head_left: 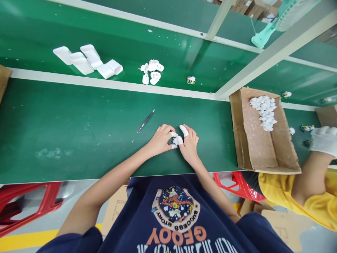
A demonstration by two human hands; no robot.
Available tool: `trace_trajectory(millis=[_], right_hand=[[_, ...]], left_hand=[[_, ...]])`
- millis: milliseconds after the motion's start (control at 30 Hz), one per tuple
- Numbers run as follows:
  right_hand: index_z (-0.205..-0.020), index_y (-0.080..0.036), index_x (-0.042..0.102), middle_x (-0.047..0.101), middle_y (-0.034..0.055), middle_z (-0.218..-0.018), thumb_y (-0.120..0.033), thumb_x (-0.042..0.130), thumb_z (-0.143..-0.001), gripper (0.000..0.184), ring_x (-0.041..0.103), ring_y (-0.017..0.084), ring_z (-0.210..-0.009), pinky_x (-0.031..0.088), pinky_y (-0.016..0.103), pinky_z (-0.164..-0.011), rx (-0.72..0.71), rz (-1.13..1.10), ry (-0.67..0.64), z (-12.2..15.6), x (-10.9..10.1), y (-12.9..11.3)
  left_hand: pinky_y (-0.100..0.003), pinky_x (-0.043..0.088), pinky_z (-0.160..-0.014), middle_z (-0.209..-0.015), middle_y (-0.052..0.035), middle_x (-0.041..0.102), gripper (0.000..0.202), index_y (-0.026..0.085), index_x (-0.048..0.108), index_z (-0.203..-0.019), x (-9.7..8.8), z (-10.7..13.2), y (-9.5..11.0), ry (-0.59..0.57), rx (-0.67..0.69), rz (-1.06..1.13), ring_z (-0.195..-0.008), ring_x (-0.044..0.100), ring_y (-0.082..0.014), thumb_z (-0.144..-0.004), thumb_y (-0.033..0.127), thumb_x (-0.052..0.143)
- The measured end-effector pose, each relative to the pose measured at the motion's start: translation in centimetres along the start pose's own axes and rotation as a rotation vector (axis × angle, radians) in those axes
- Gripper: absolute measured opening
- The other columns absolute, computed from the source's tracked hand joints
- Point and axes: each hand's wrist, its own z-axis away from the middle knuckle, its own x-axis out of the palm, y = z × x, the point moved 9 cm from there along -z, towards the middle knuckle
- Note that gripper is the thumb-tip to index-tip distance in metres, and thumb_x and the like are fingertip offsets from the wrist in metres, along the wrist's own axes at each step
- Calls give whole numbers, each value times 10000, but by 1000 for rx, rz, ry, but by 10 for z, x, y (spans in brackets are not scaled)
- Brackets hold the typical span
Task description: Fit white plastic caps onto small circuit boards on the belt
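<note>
In the head view, my left hand [161, 140] pinches a small circuit board [172, 141] between thumb and index finger, both in white finger cots. Only a dark edge of the board shows; the rest is hidden by fingers. My right hand [190, 144] is close against it on the other side. Its white-covered thumb presses at the board, while its index finger is raised and spread away from the thumb. A pair of dark tweezers [145, 121] lies on the green table beyond my left hand.
A cardboard box [259, 151] with many small white parts stands at the right. On the ledge behind lie white casings [82, 64], plug parts [155, 77] and another small board [191, 80]. A co-worker's gloved hand [323, 141] is at far right, near a metal post [263, 52].
</note>
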Motion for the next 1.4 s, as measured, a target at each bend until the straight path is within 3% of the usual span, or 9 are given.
trace_trajectory(millis=[200, 400, 533, 833, 1000, 1100, 1233, 1400], right_hand=[[-1406, -225, 361, 407, 133, -1424, -384, 594, -812, 658, 329, 337, -1292, 314, 549, -1009, -18, -13, 21, -1, 0, -3], [-1382, -261, 403, 378, 113, -1455, -386, 580, -878, 549, 357, 261, -1336, 343, 500, -1069, -235, -246, -103, 7, -13, 6], [-1310, -290, 505, 449, 95, -1398, -353, 617, -868, 461, 406, 274, -1291, 383, 534, -1038, -301, -212, -134, 10, -17, 9], [-1082, -256, 642, 616, 74, -1109, -329, 633, -857, 237, 499, 270, -1140, 436, 507, -989, -300, -241, -45, 6, -16, 2], [-1262, -232, 538, 545, 108, -1253, -314, 579, -894, 379, 463, 262, -1184, 426, 502, -1002, -274, -214, 4, 21, -27, 3], [-1304, -226, 505, 498, 120, -1321, -252, 487, -931, 375, 393, 277, -1253, 372, 547, -1039, -209, -140, 62, 36, -30, 7], [-1332, -230, 481, 454, 104, -1389, -199, 423, -936, 402, 316, 280, -1313, 330, 557, -1067, -174, -121, 43, 46, -21, 7], [-1289, -256, 510, 510, 68, -1336, -187, 429, -913, 391, 361, 280, -1292, 277, 569, -1081, -161, -125, 14, 45, -13, 4]], left_hand=[[-406, 382, -897, -1135, -60, 564, 287, 201, 599, -1032, 0, 0, -1, -3, 0, -1, -1100, 435, -251, -753, 209, 668], [-409, 377, -912, -1157, -61, 549, 375, 197, 579, -1059, 0, 0, -1, -10, 8, 6, -1109, 431, -253, -744, 328, 733], [-432, 375, -926, -1177, -74, 543, 381, 196, 576, -1071, 2, 0, -1, -25, 9, -3, -1127, 422, -265, -747, 329, 728], [-419, 376, -908, -1152, -64, 564, 311, 195, 594, -1039, 1, 0, -2, -16, 17, 11, -1112, 434, -255, -769, 301, 707], [-404, 370, -901, -1155, -65, 566, 357, 181, 588, -1043, 1, 0, -2, -10, 19, 7, -1108, 431, -251, -756, 337, 731], [-398, 370, -897, -1154, -66, 567, 361, 184, 584, -1036, 1, 0, -1, -7, 19, 4, -1109, 435, -250, -757, 358, 732], [-402, 371, -896, -1162, -66, 568, 323, 199, 583, -1026, 2, -1, 0, -15, 11, -13, -1116, 441, -255, -776, 357, 712], [-397, 370, -868, -1144, -66, 585, 301, 192, 582, -1020, 0, -1, 1, -7, 21, -11, -1101, 450, -255, -786, 337, 703]])
